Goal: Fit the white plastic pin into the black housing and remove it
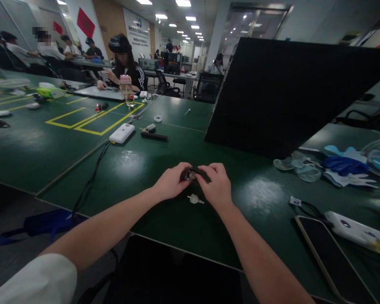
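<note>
Both of my hands meet over the green table [164, 228]. Between them is a small dark part with a round metal disc on its face [192, 175]. My left hand [172, 181] is closed on its left side, thumb below and fingers above. From the right, my right hand [217, 185] pinches at the same part, its thumb and fingertips close to the disc. The fingers cover much of the part, so its exact kind is unclear. Just below the hands lies a small whitish translucent piece with a thin stem [195, 199].
A large black panel [272, 97] leans at the right. Clear fan blades [299, 166], gloves [345, 169], a phone [332, 257] and a white power bank [357, 228] lie right. Another white power bank [122, 133] and a black bar [154, 136] lie left. A person [123, 63] sits across.
</note>
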The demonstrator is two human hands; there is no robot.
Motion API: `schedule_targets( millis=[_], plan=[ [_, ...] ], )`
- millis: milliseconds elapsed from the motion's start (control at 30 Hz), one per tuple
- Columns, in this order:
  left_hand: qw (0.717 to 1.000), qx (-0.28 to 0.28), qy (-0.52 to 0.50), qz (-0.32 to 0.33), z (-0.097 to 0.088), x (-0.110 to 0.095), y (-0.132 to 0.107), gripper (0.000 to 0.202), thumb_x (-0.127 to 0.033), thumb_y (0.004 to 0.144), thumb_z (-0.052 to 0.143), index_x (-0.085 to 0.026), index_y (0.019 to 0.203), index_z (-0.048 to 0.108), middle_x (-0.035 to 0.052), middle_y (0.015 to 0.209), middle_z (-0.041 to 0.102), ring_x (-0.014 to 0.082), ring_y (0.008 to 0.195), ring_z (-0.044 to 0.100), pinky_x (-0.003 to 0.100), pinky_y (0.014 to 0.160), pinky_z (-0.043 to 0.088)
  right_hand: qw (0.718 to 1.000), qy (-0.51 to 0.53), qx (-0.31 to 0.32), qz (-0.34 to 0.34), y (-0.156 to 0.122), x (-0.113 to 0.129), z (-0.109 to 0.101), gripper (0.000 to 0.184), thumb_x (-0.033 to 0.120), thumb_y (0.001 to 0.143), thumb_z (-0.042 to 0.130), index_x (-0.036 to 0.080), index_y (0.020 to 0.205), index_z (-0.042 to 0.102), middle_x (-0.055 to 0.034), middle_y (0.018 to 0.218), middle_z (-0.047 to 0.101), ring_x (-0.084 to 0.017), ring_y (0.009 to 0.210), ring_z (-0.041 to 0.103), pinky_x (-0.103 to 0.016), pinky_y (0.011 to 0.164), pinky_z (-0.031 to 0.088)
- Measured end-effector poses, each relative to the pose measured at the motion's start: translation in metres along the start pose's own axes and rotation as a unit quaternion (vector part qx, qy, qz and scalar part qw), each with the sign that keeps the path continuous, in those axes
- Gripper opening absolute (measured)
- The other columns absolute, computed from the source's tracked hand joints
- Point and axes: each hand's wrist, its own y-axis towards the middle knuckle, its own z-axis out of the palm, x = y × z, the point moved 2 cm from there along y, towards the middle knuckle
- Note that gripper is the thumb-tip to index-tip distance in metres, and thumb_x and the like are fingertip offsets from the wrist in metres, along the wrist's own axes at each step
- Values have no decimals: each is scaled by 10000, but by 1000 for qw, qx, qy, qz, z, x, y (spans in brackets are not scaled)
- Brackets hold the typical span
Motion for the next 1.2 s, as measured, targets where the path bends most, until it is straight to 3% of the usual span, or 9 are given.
schedule_targets(
  millis=[100, 267, 367, 533, 667, 767, 867, 1000, 1200],
  plan=[
    [1000, -15, -2, -20, -3, 9, 4, 435, -326, 873, 634, -262, 1281, 498, 41, 1113, 699, 218, 945, 688, 364, 810, 548, 999, 21, 24, 34, -1, -9, -12, 287, 470, 907, 616, 250, 1073, 695, -88, 1013, 602, -230, 855, 598, -373, 671, 505],
    [996, -47, 26, -72, -11, 26, 11, 466, -315, 867, 641, -259, 1303, 485, 57, 1132, 705, 237, 960, 692, 366, 796, 544, 963, 61, 262, 6, -16, -7, -16, 385, 589, 804, 694, 293, 1048, 726, -68, 1115, 638, -240, 920, 615, -386, 715, 512],
    [995, -53, 34, -80, -12, 27, 10, 468, -330, 865, 640, -256, 1303, 493, 62, 1129, 708, 239, 958, 694, 363, 788, 541, 953, 74, 292, -11, -21, -6, -9, 290, 526, 811, 707, 303, 993, 742, -56, 1135, 659, -256, 1005, 612, -400, 778, 504],
    [997, -23, 26, -74, -9, 15, 3, 463, -446, 820, 682, -250, 1218, 548, 40, 1020, 728, 232, 914, 697, 353, 776, 531, 954, 138, 154, 217, -11, -50, -3, 361, 509, 826, 677, 252, 1079, 701, -57, 961, 713, -210, 784, 644, -357, 661, 498],
    [996, 29, -2, -79, -8, 10, -1, 485, -528, 816, 665, -251, 1199, 562, 41, 1039, 724, 222, 912, 700, 335, 760, 533, 885, 237, -18, 400, -9, -94, -14, 416, 505, 813, 687, 183, 1077, 688, -89, 894, 715, -175, 664, 606, -290, 514, 434],
    [996, 43, 17, -75, -9, 9, -3, 479, -490, 823, 665, -259, 1226, 549, 44, 1054, 720, 222, 887, 704, 327, 727, 533, 841, 278, -101, 453, -11, -107, -20, 469, 462, 764, 751, 180, 1128, 664, -80, 838, 706, -136, 556, 534, -259, 431, 354],
    [996, 43, 40, -62, -10, 7, -4, 455, -444, 818, 674, -267, 1219, 548, 38, 1032, 720, 226, 869, 705, 317, 692, 530, 842, 289, -113, 441, -12, -106, -19, 488, 426, 738, 787, 170, 1138, 675, -88, 846, 709, -155, 617, 580, -261, 454, 396],
    [997, 40, 35, -50, -11, 3, -5, 437, -406, 823, 670, -270, 1220, 545, 34, 1066, 715, 215, 901, 702, 301, 704, 541, 896, 274, -73, 343, -9, -91, -17, 484, 439, 784, 752, 195, 1197, 694, -96, 1021, 720, -199, 830, 652, -307, 631, 509],
    [997, 22, 70, -19, -9, -4, -5, 400, -371, 810, 673, -256, 1179, 566, 18, 992, 719, 208, 872, 694, 320, 745, 539, 939, 259, 101, 201, -8, -43, -13, 426, 464, 853, 683, 234, 1211, 700, -78, 1037, 728, -207, 840, 667, -368, 736, 536]
  ],
)
